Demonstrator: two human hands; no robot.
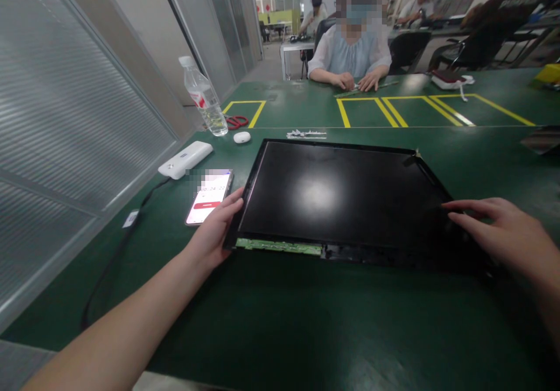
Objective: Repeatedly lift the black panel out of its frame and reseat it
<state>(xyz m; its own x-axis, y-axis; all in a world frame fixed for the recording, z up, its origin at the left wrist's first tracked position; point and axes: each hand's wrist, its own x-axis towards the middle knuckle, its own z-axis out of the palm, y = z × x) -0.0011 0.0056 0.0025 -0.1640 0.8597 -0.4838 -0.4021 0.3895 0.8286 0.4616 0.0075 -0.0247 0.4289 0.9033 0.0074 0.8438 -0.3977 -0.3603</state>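
Note:
A black flat display panel [371,198] lies face up in front of me, with a bright reflection on its glossy screen. Along its front edge, on the left, runs a narrow green circuit board [280,246]. My left hand [221,224] grips the panel's left side, thumb on top and the other fingers partly hidden below. At the right side of the panel is my right hand [494,222], its thumb and forefinger brought close together in a pinch by the edge. Whatever lies between those fingertips is too small or dark to make out.
Left of the panel are a lit phone [210,198], a white power bank [186,159] with a dark cable, a water bottle [205,99], red-handled scissors [237,122] and a white earbud case [241,138]. White scraps [306,135] lie behind it. A co-worker [352,52] sits opposite, hands on the table.

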